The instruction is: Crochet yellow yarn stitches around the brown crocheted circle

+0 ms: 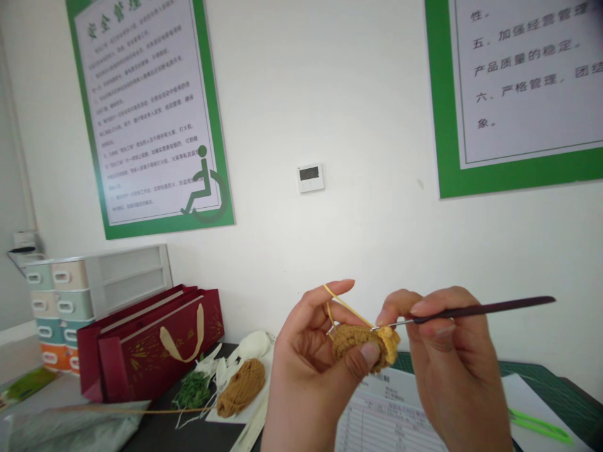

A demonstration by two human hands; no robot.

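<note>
My left hand point(311, 358) pinches a small round crochet piece point(351, 342), brown with a yellow part at its right edge, between thumb and fingers. Yellow yarn point(351, 306) loops over the raised left index finger and runs down to the piece. In my right hand point(452, 351) is a crochet hook point(490, 309) with a dark handle, gripped like a pen. Its metal tip reaches the top edge of the piece, where the yellow yarn meets it. Whether the tip is inside a stitch is too small to tell.
Left on the dark table lie a brown yarn ball point(242, 386), green yarn point(192, 390) and white yarn point(254, 344). Behind them stand a maroon gift bag point(160, 345) and a drawer unit point(61, 301). A printed sheet point(381, 414), green cutting mat point(541, 383) and bright green tool point(541, 427) lie below my hands.
</note>
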